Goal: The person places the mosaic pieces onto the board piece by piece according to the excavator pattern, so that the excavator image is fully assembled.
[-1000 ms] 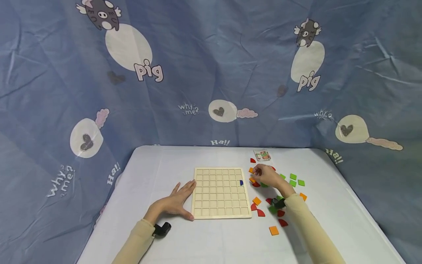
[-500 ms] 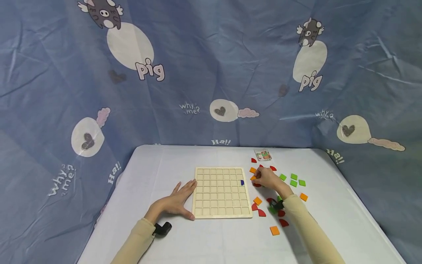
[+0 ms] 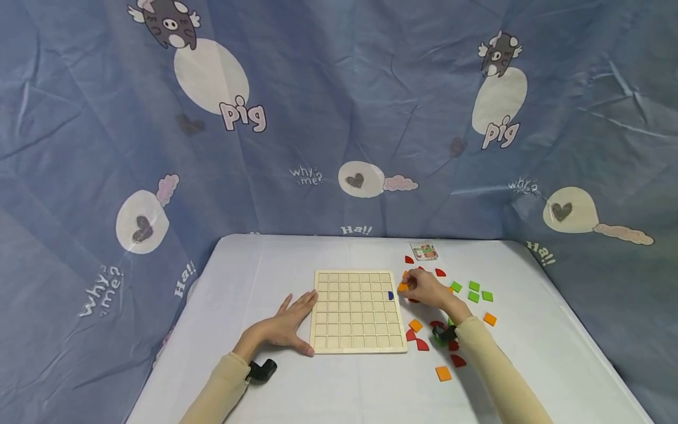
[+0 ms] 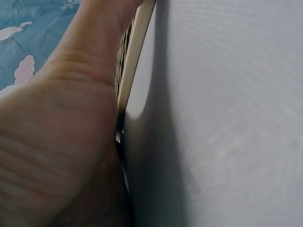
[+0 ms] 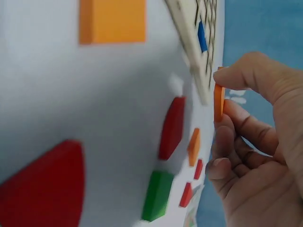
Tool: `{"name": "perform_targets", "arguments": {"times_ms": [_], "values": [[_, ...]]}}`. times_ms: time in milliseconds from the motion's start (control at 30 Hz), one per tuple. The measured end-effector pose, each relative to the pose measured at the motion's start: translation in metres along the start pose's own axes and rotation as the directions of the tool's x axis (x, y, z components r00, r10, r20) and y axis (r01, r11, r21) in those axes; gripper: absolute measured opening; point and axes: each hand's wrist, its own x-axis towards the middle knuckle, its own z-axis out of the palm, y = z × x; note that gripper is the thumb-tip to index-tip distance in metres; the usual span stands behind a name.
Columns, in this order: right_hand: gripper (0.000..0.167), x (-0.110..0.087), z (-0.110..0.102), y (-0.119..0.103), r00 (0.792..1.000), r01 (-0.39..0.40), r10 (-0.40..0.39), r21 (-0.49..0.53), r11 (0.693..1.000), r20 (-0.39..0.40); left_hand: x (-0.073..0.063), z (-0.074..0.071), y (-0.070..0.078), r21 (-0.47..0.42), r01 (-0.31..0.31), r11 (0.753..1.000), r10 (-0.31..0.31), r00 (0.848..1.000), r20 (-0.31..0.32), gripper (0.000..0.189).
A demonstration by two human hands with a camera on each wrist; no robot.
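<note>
My left hand (image 3: 283,327) lies with fingers spread at the left edge of a pale wooden grid board (image 3: 358,312), fingertips and thumb right at its rim. In the left wrist view the hand hides most of the board. A thin orange square tile (image 5: 219,101) is pinched between the thumb and fingers of my right hand (image 5: 260,137), raised off the table beside the board's right edge. One dark blue piece (image 3: 391,295) sits in a cell of the right column. Below the right hand lie a red quarter-round piece (image 5: 172,128) and a green tile (image 5: 157,195).
Several green tiles (image 3: 474,286) lie to the right, with more orange tiles (image 3: 443,373) and red quarter-round pieces (image 3: 422,344) scattered between the board and my right sleeve. A small printed card (image 3: 424,252) rests at the back. Blue printed cloth (image 3: 296,200) hangs behind the white table.
My right hand has moved down from the upper orange tile to another one, picked that up and carried it slightly left toward the board. The left hand stays in place.
</note>
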Motion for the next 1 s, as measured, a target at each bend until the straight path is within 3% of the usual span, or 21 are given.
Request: {"name": "perform_targets", "arguments": {"times_ms": [467,733,1000], "values": [[0.023,-0.010,0.014,-0.014,0.982,0.156,-0.157,0.018,0.988,0.105,0.001,0.003,-0.003,0.028,-0.012,1.000,0.013,1.000,-0.025,0.135],[0.022,-0.014,0.021,-0.014,0.972,0.198,-0.194,-0.020,0.980,0.136,0.000,0.004,-0.001,0.031,-0.009,0.999,0.010,1.000,-0.022,0.134],[0.022,-0.014,0.022,-0.013,0.974,0.168,-0.166,0.002,0.986,0.155,0.001,0.003,-0.002,0.043,-0.018,0.999,0.019,1.000,-0.019,0.135]]}}
